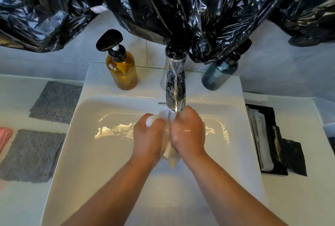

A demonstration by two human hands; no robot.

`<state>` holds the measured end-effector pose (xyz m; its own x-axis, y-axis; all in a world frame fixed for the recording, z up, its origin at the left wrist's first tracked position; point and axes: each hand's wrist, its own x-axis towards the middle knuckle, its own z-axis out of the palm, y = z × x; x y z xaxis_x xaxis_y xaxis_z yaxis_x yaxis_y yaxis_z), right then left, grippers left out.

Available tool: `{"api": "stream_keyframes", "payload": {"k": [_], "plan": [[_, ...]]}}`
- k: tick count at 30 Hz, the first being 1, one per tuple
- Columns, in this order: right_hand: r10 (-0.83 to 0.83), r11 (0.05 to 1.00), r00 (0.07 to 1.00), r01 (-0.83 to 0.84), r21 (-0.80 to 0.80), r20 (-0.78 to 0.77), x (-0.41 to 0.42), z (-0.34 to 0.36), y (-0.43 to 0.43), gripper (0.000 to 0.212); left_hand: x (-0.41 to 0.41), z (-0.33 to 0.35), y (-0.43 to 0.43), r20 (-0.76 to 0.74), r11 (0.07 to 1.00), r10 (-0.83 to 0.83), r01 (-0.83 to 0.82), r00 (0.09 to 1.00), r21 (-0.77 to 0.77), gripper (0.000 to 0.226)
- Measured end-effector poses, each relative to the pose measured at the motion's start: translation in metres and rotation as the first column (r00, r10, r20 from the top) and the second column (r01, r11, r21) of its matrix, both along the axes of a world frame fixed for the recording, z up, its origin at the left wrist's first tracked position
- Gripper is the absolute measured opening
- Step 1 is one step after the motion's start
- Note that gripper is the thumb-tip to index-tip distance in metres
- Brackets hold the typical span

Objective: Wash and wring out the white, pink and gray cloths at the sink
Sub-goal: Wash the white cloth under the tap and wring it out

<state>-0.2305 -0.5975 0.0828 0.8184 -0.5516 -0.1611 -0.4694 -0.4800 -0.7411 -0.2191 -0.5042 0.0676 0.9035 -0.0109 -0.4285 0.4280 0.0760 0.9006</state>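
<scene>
Head view — sink: the white sink (76,117) holds a thin film of water with some bubbles. The chrome faucet (175,87) stands over its far middle, and water seems to run from the spout.
White cloth: the white cloth (170,151) is bunched into a wet roll between both hands, low over the basin and just under the spout. One end shows above the left hand; the other hangs down between the wrists.
Left hand: the left hand (147,138) has its grip clenched round the left part of the white cloth.
Right hand: the right hand (188,135) has its grip clenched round the right part, close against the left hand.
Gray cloths: the far gray cloth (56,102) and the near gray cloth (30,155) lie flat on the desk (18,87), left of the sink. Both look dry.
Pink cloth: only an edge of the pink cloth (4,138) shows at the left border, beside the near gray cloth.
Other things: an amber pump bottle (121,66) and a dark bottle (219,75) stand on either side of the faucet.
Progress: early, in my judgement — the first cloth is being rubbed or wrung, I cannot tell which. The pink and gray ones seem untouched, so most of the work is left.
</scene>
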Motion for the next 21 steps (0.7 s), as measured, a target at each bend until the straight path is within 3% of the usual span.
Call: {"api": "stream_keyframes", "payload": {"k": [3, 6, 8, 10, 11, 13, 14, 18, 21], "plan": [[-0.179, 0.935, 0.984, 0.173, 0.309, -0.010, 0.005, -0.006, -0.008, 0.028, 0.000, 0.001, 0.007, 0.033, 0.999, -0.044, 0.044, 0.999, -0.008, 0.021], [-0.244, 0.779, 0.969, 0.221, 0.586, -0.040, -0.005, -0.011, -0.017, 0.019, -0.006, -0.004, 0.015, 0.000, 0.980, -0.035, 0.034, 0.999, -0.197, 0.037], [-0.156, 0.748, 0.988, 0.128, 0.651, -0.014, -0.021, -0.009, -0.016, 0.042, -0.008, -0.004, 0.013, -0.061, 0.949, 0.009, -0.028, 0.998, -0.315, 0.058], [-0.025, 0.849, 0.997, -0.021, 0.528, 0.078, -0.036, -0.006, -0.006, 0.056, -0.006, 0.000, 0.008, -0.033, 0.978, 0.025, -0.031, 0.999, -0.207, 0.054], [0.057, 0.920, 0.991, -0.100, 0.380, 0.123, -0.041, -0.003, 0.001, 0.066, -0.003, 0.002, 0.004, 0.004, 0.993, 0.020, -0.019, 1.000, -0.118, 0.042], [0.110, 0.990, 0.978, -0.123, 0.064, 0.177, -0.045, -0.008, 0.011, 0.075, -0.002, 0.010, -0.002, 0.062, 1.000, -0.020, 0.021, 0.998, -0.022, 0.019], [0.090, 0.996, 0.976, -0.090, -0.010, 0.198, -0.043, -0.009, 0.013, 0.073, -0.001, 0.013, -0.004, 0.080, 0.999, -0.052, 0.051, 0.995, 0.007, 0.018], [0.048, 0.987, 0.984, -0.020, -0.161, 0.174, -0.026, -0.009, 0.015, 0.061, 0.004, 0.014, -0.003, -0.027, 0.998, 0.029, -0.031, 0.999, -0.059, 0.014], [0.051, 0.983, 0.991, -0.028, -0.182, 0.120, -0.008, -0.005, 0.014, 0.054, 0.011, 0.006, 0.001, -0.003, 0.999, 0.034, -0.034, 0.999, 0.015, 0.014]]}}
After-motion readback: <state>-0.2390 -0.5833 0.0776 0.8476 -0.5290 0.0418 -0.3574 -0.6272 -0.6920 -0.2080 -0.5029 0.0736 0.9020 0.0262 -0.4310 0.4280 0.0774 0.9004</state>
